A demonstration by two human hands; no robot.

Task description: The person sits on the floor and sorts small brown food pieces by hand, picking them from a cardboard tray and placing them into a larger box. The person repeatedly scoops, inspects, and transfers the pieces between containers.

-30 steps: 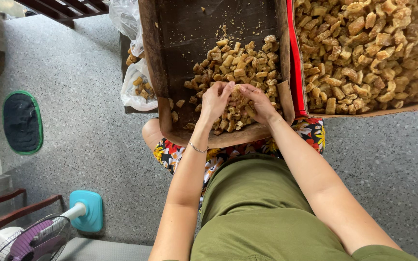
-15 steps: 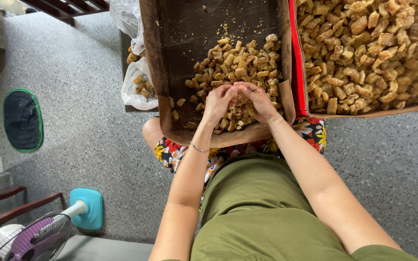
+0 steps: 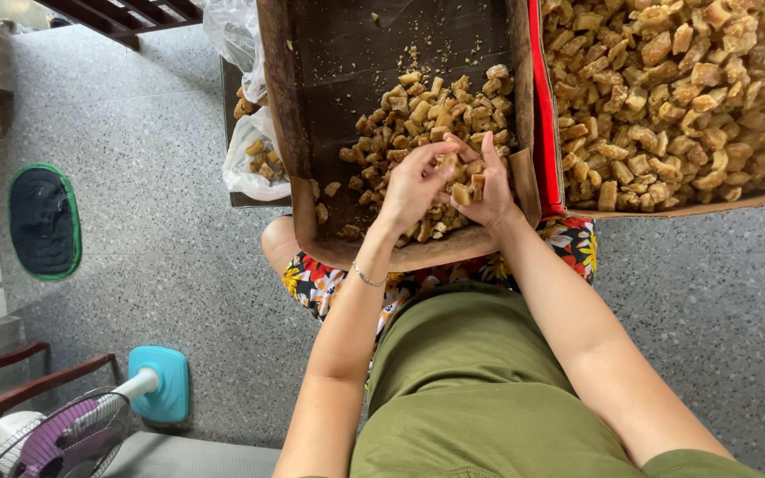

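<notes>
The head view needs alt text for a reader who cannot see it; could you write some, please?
Left hand and right hand meet over golden-brown chunks in a dark cardboard tray on the person's lap. A fuller box sits beside it; an electric fan stands on the speckled floor.

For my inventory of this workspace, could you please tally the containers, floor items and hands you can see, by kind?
Cardboard boxes of brown chunks: 2, dark one, full one
Plastic bags: 1
Floor fans: 1
Green-edged mats: 1
Hands: 2, left hand, right hand
Total: 7
</notes>
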